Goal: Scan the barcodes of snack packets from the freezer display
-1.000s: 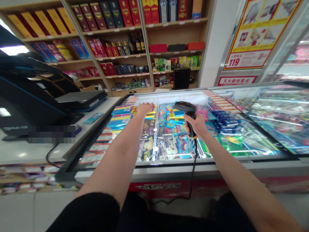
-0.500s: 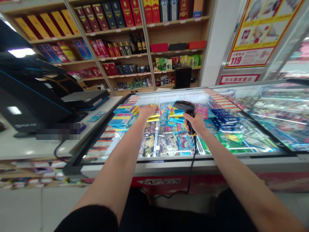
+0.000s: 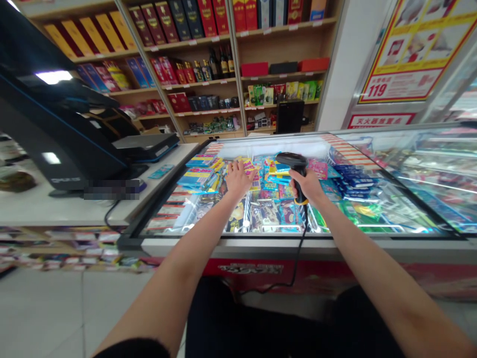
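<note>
My right hand [image 3: 310, 186] is wrapped round the grip of a black barcode scanner [image 3: 292, 160], whose head points left. Its cable hangs over the front of a glass-topped chest freezer [image 3: 223, 244]. Fingers spread, my left hand [image 3: 239, 178] reaches over yellow-and-pink packets [image 3: 254, 171] at the freezer's middle; whether it touches them I cannot tell. Left of that hand lie blue-and-yellow packets [image 3: 197, 178] in a stack. Dark blue packets [image 3: 356, 181] are piled right of the scanner. Other colourful ice-cream packs [image 3: 266, 215] show lower down beside a white wire divider.
A checkout terminal [image 3: 74, 144] and a flat black scale [image 3: 147, 146] stand on the white counter [image 3: 67, 214] at left. A light blue packet [image 3: 161, 172] lies on that counter. Shelves [image 3: 201, 87] of boxes and bottles stand behind the freezer.
My left hand has spread its fingers, and the yellow-and-pink packets near it now lie more fanned out. The right hand still holds the scanner. The whole view has shifted slightly.
</note>
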Demonstrator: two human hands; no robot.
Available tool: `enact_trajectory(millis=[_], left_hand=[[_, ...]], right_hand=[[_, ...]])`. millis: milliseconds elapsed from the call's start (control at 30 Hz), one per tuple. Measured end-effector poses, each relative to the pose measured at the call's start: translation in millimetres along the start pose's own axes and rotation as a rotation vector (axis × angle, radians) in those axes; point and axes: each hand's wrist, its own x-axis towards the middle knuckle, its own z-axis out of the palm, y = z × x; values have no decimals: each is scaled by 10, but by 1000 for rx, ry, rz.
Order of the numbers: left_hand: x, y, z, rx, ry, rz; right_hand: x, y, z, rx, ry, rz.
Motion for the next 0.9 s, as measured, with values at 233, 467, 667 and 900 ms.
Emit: enact_trajectory(millis=[233,467,667,900], left_hand=[[120,38,103,-14,60,-53],[209,-67,126,-116,80,-130],[111,-195,-115,-118,-124,-172],[-39,-218,-242,-67,-364,-238]], right_hand=[[74,-26,74,6,15,17],[204,20,270,-42,-69,41],[156,22,280,-84,-105,46],[106,-15,253,-83,-65,36]])
